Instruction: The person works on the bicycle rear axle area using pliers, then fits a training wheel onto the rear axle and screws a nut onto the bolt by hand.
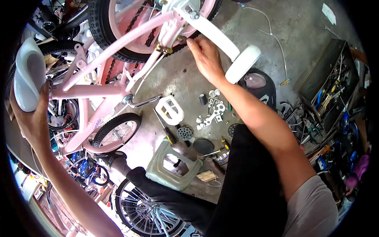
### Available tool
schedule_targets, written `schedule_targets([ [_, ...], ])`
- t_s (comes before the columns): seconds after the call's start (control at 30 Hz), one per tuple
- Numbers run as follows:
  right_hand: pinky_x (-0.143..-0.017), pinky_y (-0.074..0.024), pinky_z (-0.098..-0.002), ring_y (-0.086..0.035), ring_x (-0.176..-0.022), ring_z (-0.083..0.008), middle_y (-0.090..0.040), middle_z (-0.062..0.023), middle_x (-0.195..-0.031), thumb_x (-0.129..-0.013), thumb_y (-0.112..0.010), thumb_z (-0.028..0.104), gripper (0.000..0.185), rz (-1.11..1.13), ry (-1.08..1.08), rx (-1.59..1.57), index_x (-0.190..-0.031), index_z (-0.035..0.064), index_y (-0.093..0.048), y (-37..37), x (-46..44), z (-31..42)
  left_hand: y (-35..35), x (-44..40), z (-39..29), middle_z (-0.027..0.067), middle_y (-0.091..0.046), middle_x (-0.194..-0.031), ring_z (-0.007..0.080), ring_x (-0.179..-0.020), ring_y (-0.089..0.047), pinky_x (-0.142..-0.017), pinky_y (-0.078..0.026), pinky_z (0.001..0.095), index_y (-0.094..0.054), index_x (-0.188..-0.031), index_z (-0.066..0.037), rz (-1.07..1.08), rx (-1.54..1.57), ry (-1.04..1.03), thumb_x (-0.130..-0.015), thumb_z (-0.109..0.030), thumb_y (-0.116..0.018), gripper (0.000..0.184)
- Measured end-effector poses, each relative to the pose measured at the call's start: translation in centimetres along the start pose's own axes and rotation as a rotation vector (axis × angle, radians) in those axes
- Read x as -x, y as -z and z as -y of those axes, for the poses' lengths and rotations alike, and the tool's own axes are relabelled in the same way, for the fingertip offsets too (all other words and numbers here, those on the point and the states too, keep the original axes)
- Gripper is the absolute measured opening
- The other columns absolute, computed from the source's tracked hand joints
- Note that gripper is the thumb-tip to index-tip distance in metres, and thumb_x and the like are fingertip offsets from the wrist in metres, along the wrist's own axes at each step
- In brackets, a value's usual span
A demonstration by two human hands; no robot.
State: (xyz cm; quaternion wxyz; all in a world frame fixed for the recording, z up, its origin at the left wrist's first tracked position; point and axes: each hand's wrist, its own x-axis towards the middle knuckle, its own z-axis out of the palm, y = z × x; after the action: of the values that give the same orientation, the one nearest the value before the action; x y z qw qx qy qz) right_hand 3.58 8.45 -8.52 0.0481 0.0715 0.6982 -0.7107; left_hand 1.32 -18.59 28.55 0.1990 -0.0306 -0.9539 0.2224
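A pink child's bicycle frame [94, 91] fills the upper left, with its black-tyred wheel [96, 23] at the top. My left hand [31, 122] is closed around the white saddle [29, 75], thumb on its near side. Beside the wheel, my right hand [206, 57] has curled fingers at a small metal brake part [181, 40], next to the brass-coloured brake bracket [163, 48]. Its far fingers are partly hidden. A white stabiliser wheel [246, 59] on a white arm [211, 29] stands just beyond that hand. Below the frame are a crank [146, 102] and a white pedal [169, 110].
A grey-green plastic stool [158, 166] stands before my legs. Screwdrivers [170, 136], white metal parts [215, 112] and a black disc [203, 146] lie on the concrete floor. An open toolbox [331, 87] is at the right; more bicycles crowd the left.
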Motion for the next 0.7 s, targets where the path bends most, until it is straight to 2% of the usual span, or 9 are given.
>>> schedule_targets([
  [0.1, -0.073, -0.0468, -0.0406, -0.061, -0.079, -0.0261, -0.059, -0.0138, -0.076, -0.102, -0.052, 0.037, 0.039, -0.223, -0.017, 0.019, -0.094, 0.0000, -0.062, -0.2, 0.6, -1.7, 1.1, 1.2, -2.2, 0.0203, -0.071, -0.111, 0.0287, -0.101, -0.070, -0.089, -0.053, 0.0390, -0.065, -0.121, 0.003, -0.016, 0.016, 0.005, -0.078, -0.046, -0.081, 0.067],
  [0.17, -0.071, -0.0481, -0.0413, -0.066, -0.077, -0.0270, -0.062, -0.0163, -0.078, -0.102, -0.051, 0.034, 0.036, -0.119, -0.084, 0.310, -0.095, 0.0003, -0.061, 0.2, 2.6, -4.0, 1.8, 2.2, -3.5, 0.0196, -0.072, -0.110, 0.0266, -0.100, -0.071, -0.088, -0.054, 0.0384, -0.066, -0.120, 0.004, -0.003, -0.004, 0.027, -0.079, -0.042, -0.081, 0.063],
  [0.27, -0.059, -0.0486, -0.0407, -0.065, -0.057, -0.0247, -0.065, -0.0133, -0.072, -0.100, -0.052, 0.030, 0.032, 0.339, -0.468, 0.139, -0.089, 0.0000, -0.054, 2.0, 7.7, -3.2, 2.3, 3.9, -5.3, 0.0197, -0.073, -0.109, 0.0236, -0.098, -0.072, -0.088, -0.054, 0.0370, -0.069, -0.118, 0.003, 0.018, -0.045, 0.001, -0.080, -0.035, -0.083, 0.056],
  [0.4, -0.066, -0.0505, -0.0468, -0.068, -0.065, -0.0335, -0.066, -0.0174, -0.074, -0.098, -0.053, 0.026, 0.025, 0.537, -0.279, 0.431, -0.090, 0.0021, -0.054, 5.4, 13.6, -5.5, 3.6, 5.9, -8.1, 0.0178, -0.073, -0.106, 0.0238, -0.093, -0.072, -0.082, -0.057, 0.0365, -0.069, -0.115, 0.002, 0.042, -0.043, 0.081, -0.071, -0.038, -0.089, 0.063],
  [0.47, -0.070, -0.0511, -0.0515, -0.068, -0.074, -0.0391, -0.067, -0.0205, -0.078, -0.095, -0.054, 0.021, 0.019, 0.741, -0.023, 0.748, -0.095, 0.0031, -0.058, 7.4, 13.9, -4.7, 4.6, 6.7, -10.1, 0.0170, -0.073, -0.104, 0.0257, -0.092, -0.073, -0.080, -0.058, 0.0375, -0.067, -0.115, 0.002, 0.025, -0.014, 0.096, -0.064, -0.038, -0.094, 0.070],
  [0.5, -0.072, -0.0513, -0.0544, -0.068, -0.083, -0.0397, -0.068, -0.0221, -0.084, -0.092, -0.054, 0.019, 0.019, 0.895, -0.099, 0.808, -0.102, 0.0035, -0.060, 8.0, 13.1, -3.8, 4.7, 7.1, -11.2, 0.0170, -0.073, -0.105, 0.0270, -0.092, -0.073, -0.080, -0.059, 0.0390, -0.066, -0.118, 0.001, -0.001, 0.036, 0.083, -0.062, -0.037, -0.096, 0.074],
  [0.6, -0.072, -0.0544, -0.0513, -0.070, -0.082, -0.0377, -0.070, -0.0204, -0.085, -0.083, -0.060, 0.017, 0.018, 1.030, 0.014, 0.891, -0.089, 0.0011, -0.067, 9.1, 13.7, -3.9, 5.0, 7.7, -12.8, 0.0163, -0.072, -0.108, 0.0293, -0.091, -0.072, -0.082, -0.060, 0.0416, -0.061, -0.126, 0.000, -0.115, 0.127, -0.009, -0.059, -0.037, -0.097, 0.084],
  [0.67, -0.071, -0.0542, -0.0492, -0.070, -0.081, -0.0354, -0.070, -0.0174, -0.084, -0.078, -0.063, 0.021, 0.020, 1.262, 0.326, 0.894, -0.075, 0.0021, -0.070, 9.9, 14.8, -5.5, 4.9, 8.0, -13.5, 0.0146, -0.063, -0.124, 0.0316, -0.105, -0.066, -0.089, -0.059, 0.0456, -0.050, -0.137, -0.006, -0.112, 0.223, 0.006, -0.058, -0.040, -0.096, 0.098],
  [0.7, -0.071, -0.0542, -0.0492, -0.070, -0.081, -0.0354, -0.070, -0.0174, -0.084, -0.078, -0.063, 0.021, 0.020, 1.260, 0.340, 0.885, -0.075, 0.0021, -0.070, 10.3, 14.7, -5.8, 5.2, 7.7, -13.5, 0.0138, -0.058, -0.132, 0.0322, -0.113, -0.063, -0.093, -0.059, 0.0467, -0.044, -0.142, -0.008, -0.089, 0.168, -0.037, -0.057, -0.042, -0.096, 0.104],
])
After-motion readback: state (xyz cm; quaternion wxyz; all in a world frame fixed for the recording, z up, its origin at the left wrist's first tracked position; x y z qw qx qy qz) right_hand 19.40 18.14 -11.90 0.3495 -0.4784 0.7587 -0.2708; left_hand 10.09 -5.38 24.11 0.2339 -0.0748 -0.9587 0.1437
